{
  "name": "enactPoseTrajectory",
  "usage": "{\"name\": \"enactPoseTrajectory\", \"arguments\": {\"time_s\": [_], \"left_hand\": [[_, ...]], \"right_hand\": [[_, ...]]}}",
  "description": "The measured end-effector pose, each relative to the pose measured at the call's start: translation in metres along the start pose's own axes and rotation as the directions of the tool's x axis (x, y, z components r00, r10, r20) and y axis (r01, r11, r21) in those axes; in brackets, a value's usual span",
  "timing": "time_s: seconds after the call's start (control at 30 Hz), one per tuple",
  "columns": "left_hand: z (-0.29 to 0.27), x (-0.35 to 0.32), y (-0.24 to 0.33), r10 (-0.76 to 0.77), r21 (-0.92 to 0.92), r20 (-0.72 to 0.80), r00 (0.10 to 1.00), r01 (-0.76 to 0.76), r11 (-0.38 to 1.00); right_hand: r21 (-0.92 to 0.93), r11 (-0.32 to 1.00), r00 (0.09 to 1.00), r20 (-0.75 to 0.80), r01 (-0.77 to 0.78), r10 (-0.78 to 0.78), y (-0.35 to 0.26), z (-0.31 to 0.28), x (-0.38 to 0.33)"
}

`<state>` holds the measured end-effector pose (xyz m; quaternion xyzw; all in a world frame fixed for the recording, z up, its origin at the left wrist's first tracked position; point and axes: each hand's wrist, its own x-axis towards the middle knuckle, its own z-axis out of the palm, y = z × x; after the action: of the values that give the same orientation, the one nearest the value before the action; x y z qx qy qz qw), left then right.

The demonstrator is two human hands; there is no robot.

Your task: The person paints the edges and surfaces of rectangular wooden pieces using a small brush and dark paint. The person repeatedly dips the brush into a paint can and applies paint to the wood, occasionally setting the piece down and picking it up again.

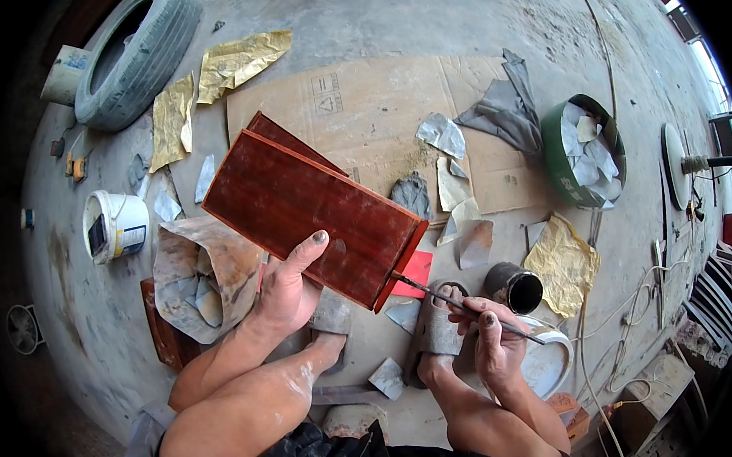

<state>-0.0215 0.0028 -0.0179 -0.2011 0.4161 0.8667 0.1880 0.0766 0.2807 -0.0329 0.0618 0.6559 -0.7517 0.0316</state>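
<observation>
I'm steadying the red board (pixel 308 212) with my left hand (pixel 289 287), thumb stretched up across its near face and the rest of the hand tucked under the near edge. The board is lying tilted across the middle of the scene, with a 2nd red panel edge showing just behind it on the far side. My right hand (pixel 493 337) is pinched shut around a thin brush (pixel 462 306), and its tip is touching the board's right end, just at the bright red edge. My 2 hands are apart, one at each side of my feet in grey sandals (pixel 440 325).

Just right of the brush a dark cup (pixel 515 288) is standing open, and a white dish (pixel 546 365) is sitting under my right wrist. Cardboard (pixel 374 103) is spread flat on the far floor behind the board. A green bucket (pixel 558 169) stuffed with paper scraps is sitting far right. On the left a white tub (pixel 115 226) is lying on its side, and a tyre (pixel 134 51) is resting far left. Yellow paper (pixel 561 265) is crumpled near the cup, and grey scraps are scattered all round.
</observation>
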Motion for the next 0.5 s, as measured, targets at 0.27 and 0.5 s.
{"name": "enactPoseTrajectory", "arguments": {"time_s": [0.27,0.5], "left_hand": [[0.0001,0.0011,-0.0013,0.022,-0.001,-0.016,1.000,-0.022,1.000],[-0.0046,0.0031,-0.0014,0.000,-0.010,-0.029,1.000,0.000,1.000]], "right_hand": [[-0.106,0.994,0.977,0.212,-0.012,0.034,-0.0086,-0.0042,-0.0014],[-0.089,0.996,0.978,0.208,-0.009,0.028,-0.0074,-0.0046,-0.0006]]}}
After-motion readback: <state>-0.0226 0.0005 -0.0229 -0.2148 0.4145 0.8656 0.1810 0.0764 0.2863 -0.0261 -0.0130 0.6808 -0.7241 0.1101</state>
